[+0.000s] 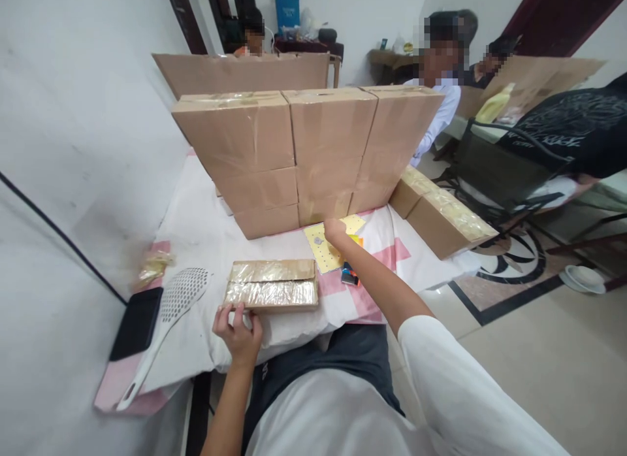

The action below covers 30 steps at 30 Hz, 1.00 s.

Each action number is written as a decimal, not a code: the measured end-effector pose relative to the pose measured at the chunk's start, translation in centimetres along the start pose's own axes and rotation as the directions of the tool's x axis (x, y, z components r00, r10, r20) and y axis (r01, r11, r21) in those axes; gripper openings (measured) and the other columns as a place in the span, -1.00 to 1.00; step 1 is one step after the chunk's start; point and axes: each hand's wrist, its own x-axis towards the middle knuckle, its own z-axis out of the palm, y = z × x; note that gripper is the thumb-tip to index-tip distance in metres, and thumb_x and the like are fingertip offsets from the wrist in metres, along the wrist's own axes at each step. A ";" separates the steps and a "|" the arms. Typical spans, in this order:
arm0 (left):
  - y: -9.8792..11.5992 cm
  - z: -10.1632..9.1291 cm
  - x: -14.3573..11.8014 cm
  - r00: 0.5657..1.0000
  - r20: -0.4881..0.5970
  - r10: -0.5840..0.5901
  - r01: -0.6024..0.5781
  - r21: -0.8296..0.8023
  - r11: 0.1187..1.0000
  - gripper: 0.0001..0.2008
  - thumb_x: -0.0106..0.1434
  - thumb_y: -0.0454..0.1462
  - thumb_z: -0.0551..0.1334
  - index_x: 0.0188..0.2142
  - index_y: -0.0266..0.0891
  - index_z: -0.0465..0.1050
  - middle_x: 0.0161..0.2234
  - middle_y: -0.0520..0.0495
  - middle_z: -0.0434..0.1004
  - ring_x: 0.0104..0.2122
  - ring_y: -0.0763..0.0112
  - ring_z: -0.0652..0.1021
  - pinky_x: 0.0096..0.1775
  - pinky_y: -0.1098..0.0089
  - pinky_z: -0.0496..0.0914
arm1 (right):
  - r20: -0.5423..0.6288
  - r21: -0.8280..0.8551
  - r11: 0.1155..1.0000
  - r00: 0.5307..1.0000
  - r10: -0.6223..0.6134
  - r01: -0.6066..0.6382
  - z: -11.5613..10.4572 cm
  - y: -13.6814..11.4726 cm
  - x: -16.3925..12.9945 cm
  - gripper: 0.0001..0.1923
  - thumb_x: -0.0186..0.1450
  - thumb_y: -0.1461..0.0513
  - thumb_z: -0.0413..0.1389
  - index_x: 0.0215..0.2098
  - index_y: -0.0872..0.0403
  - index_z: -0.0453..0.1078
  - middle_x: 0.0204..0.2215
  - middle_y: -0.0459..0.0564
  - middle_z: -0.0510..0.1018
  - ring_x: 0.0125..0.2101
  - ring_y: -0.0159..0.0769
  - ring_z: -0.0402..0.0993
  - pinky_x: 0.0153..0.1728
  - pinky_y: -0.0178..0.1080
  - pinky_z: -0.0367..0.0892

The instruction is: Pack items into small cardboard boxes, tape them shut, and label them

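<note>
landmark: the flat taped box [272, 285] lying on the worktop [196, 227], near its front edge.

left hand [238, 332] sits at the box's near edge, left of centre. forearm comes up from below, wrist roughly straight, palm turned down. fingers [230, 313] curled and bunched, tips touching the box's front lower edge; thumb [216, 316] out to the left. looks like a light grip on the edge, can't tell if it's actually pinching anything.

right hand [335, 232] is extended well past the box, behind it and to its right. arm nearly straight, white sleeve bunched up above the elbow, forearm running diagonally over the pink-and-white cloth [386, 247]. fingers folded together, tips pressed down on the yellow card [327, 245], which lies flat just behind the box's right rear corner. whether it grips the card or only presses it, can't tell.

small dark item with a colourful edge [349, 274] lies just right of the box, under the forearm.

white slotted spatula [166, 322] lies left of the box, head near it, handle pointing toward the front-left corner of the worktop. black tray [136, 322] further left, touching the spatula.

stacked cardboard cartons [304, 149] form a wall behind the box, three wide. two more taped boxes [441, 214] lie far right of it, at the worktop's edge.

other people sit beyond the cartons.
</note>
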 end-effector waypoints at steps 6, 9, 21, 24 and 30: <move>-0.2 0.1 -0.2 0.999 -0.016 0.040 -0.039 0.019 0.999 -0.54 0.16 -0.34 0.29 0.07 -0.25 0.31 0.06 -0.30 0.21 0.17 -0.04 0.26 0.14 -0.12 0.30 | 0.023 -0.088 0.994 0.998 -0.064 0.066 -0.1 1.1 -0.1 -0.63 0.33 0.26 0.17 0.10 0.09 0.48 0.05 0.30 0.54 0.06 -0.04 0.52 -0.01 -0.12 0.41; -0.2 0.1 -0.1 0.998 -0.015 0.055 -0.054 0.038 0.998 -0.53 0.17 -0.35 0.28 0.08 -0.26 0.31 0.07 -0.31 0.21 0.19 -0.06 0.26 0.15 -0.12 0.30 | 0.053 -0.090 0.977 0.981 -0.189 0.193 0.4 1.0 -0.6 -0.62 0.29 0.23 0.22 0.08 0.00 0.49 0.09 0.16 0.53 0.09 -0.09 0.48 0.01 -0.17 0.39; -0.2 -0.2 -0.4 0.999 0.033 -0.020 0.020 -0.009 1.000 -0.57 0.20 -0.31 0.24 0.09 -0.26 0.35 0.07 -0.31 0.24 0.20 -0.04 0.25 0.18 -0.08 0.23 | -0.030 0.097 0.968 0.973 -0.229 0.231 2.7 -0.5 -2.0 -0.78 0.40 0.23 0.12 -0.07 0.23 0.46 -0.06 0.20 0.55 -0.10 -0.17 0.53 -0.08 -0.12 0.45; 0.2 -0.3 -0.5 0.997 0.054 -0.054 0.054 -0.007 0.998 -0.55 0.22 -0.30 0.23 0.11 -0.30 0.36 0.10 -0.35 0.25 0.19 -0.03 0.28 0.17 -0.05 0.24 | -0.126 0.264 0.925 0.961 -0.247 0.273 2.2 0.2 -3.4 -0.78 0.40 0.35 -0.02 -0.24 0.25 0.47 -0.18 0.25 0.62 -0.23 -0.25 0.57 -0.21 -0.27 0.41; 3.2 -2.2 1.8 0.991 0.040 -0.129 0.127 0.041 0.991 -0.60 0.25 -0.31 0.19 0.09 -0.28 0.43 0.11 -0.33 0.37 0.22 -0.05 0.29 0.22 -0.09 0.14 | -0.301 0.700 0.571 0.903 -0.308 0.428 1.3 1.1 -9.1 -0.74 0.44 0.20 -0.16 -0.13 0.14 0.31 -0.22 0.15 0.65 -0.59 -0.49 0.45 -0.55 -0.41 0.26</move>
